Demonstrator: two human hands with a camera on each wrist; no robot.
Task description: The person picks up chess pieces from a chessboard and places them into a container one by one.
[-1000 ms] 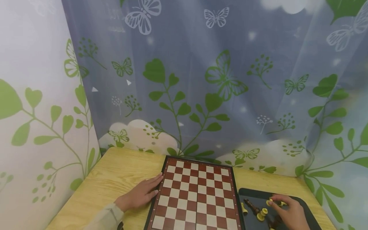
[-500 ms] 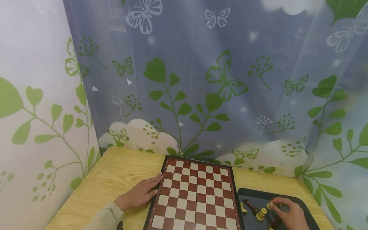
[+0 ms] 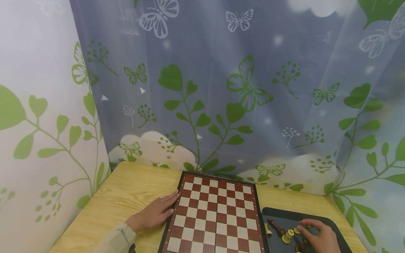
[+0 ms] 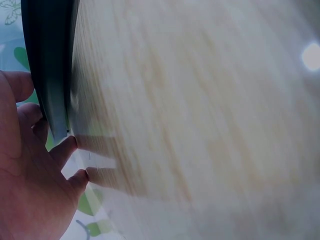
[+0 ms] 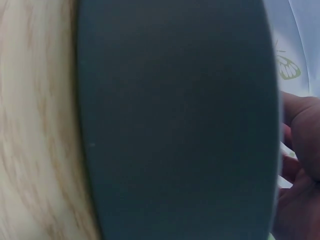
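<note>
A red-and-white chessboard (image 3: 218, 218) with a black frame lies on the wooden table. My left hand (image 3: 153, 213) rests along its left edge, fingers extended; the left wrist view shows the fingertips (image 4: 67, 150) down by the board's dark side (image 4: 50, 65). To the right, my right hand (image 3: 321, 235) is over a black tray (image 3: 278, 212), thumb and index finger pinching a small yellow chess piece (image 3: 297, 230). Close beside it lies another yellow chess piece (image 3: 287, 236). In the right wrist view the tray's wall (image 5: 180, 120) hides most of the hand (image 5: 302, 150).
Inside the tray are a dark brown chess piece (image 3: 276, 227), a yellow one (image 3: 268, 230) by its left wall, and more pieces partly under the right hand. The wooden table (image 3: 139, 179) extends left of the board. A printed curtain (image 3: 202, 88) hangs behind.
The right hand and its yellow piece have shifted slightly down and nearer in the tray, beside the other yellow piece. The left hand stays at the board's edge.
</note>
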